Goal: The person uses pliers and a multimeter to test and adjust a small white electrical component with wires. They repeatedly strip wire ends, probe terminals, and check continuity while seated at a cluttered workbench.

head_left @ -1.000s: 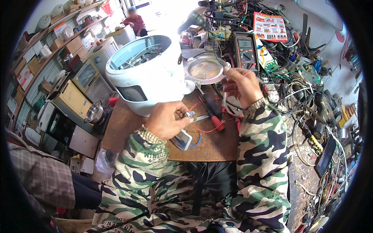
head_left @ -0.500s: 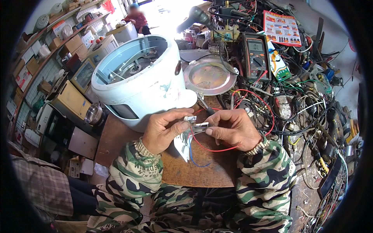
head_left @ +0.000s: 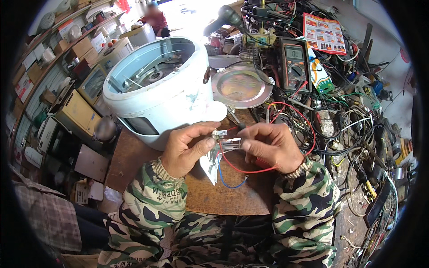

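Note:
Pinched between thumb and fingers of my left hand [head_left: 190,149] is a small electrical part [head_left: 219,136] with a pale block and thin metal pieces. A red wire [head_left: 239,169] loops from it toward my right hand, and a blue wire [head_left: 230,185] hangs down to the wooden table [head_left: 223,201]. White sheet material [head_left: 209,169] shows beneath the part. My right hand [head_left: 273,147] is closed, thumb and fingertips together beside the metal pieces; what they grip is hidden. Something red shows under that hand. A dark-handled tool [head_left: 239,123] lies just beyond my fingers.
A white, round-topped appliance housing [head_left: 163,105] stands open at left. Behind my hands lies a round metal plate [head_left: 241,87]. A multimeter [head_left: 295,64] leans amid tangled cables [head_left: 348,120] at right. Crowded shelves [head_left: 49,58] line the left; a person [head_left: 156,20] sits far back.
My right hand has shifted slightly right, showing more of the metal pieces. The blue wire's free end has swung right and up. Something red now shows under my right hand.

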`<action>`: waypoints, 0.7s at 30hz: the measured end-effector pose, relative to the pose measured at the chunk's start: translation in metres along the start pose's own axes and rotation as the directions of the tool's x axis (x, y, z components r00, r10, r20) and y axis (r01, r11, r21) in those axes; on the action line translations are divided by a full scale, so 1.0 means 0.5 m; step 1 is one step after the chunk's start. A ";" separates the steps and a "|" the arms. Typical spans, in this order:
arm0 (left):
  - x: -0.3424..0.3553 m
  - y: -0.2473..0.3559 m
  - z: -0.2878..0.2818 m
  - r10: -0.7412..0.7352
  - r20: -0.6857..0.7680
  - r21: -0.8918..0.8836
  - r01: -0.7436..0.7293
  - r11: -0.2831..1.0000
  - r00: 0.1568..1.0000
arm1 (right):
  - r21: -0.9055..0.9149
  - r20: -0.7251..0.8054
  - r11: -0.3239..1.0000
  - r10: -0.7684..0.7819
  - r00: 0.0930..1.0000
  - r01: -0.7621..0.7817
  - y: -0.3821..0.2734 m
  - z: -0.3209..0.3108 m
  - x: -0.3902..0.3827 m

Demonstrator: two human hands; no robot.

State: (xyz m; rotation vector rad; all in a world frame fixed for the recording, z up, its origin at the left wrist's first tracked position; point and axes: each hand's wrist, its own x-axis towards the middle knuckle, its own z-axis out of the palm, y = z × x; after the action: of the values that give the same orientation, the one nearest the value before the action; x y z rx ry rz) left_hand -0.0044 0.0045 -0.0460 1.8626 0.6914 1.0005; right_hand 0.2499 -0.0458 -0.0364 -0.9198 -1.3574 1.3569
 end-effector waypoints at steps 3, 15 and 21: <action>-0.005 -0.002 0.008 -0.081 -0.032 -0.132 0.076 0.988 0.996 | -0.095 -0.264 0.984 -0.169 0.949 0.149 -0.019 -0.043 0.001; -0.026 0.011 -0.013 0.026 0.017 0.086 -0.027 0.996 1.000 | -0.753 -0.395 0.652 -0.340 0.853 -0.089 0.000 -0.088 -0.012; -0.024 0.027 -0.011 0.017 0.018 0.121 -0.019 0.993 1.000 | -0.860 -0.056 0.496 -0.324 0.944 0.119 0.047 -0.049 0.009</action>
State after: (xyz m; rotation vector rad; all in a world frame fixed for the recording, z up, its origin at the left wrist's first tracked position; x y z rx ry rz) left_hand -0.0143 -0.0083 -0.0369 1.9830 0.7404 0.9725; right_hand 0.2696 -0.0328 -0.0613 -1.4064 -1.9210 0.2710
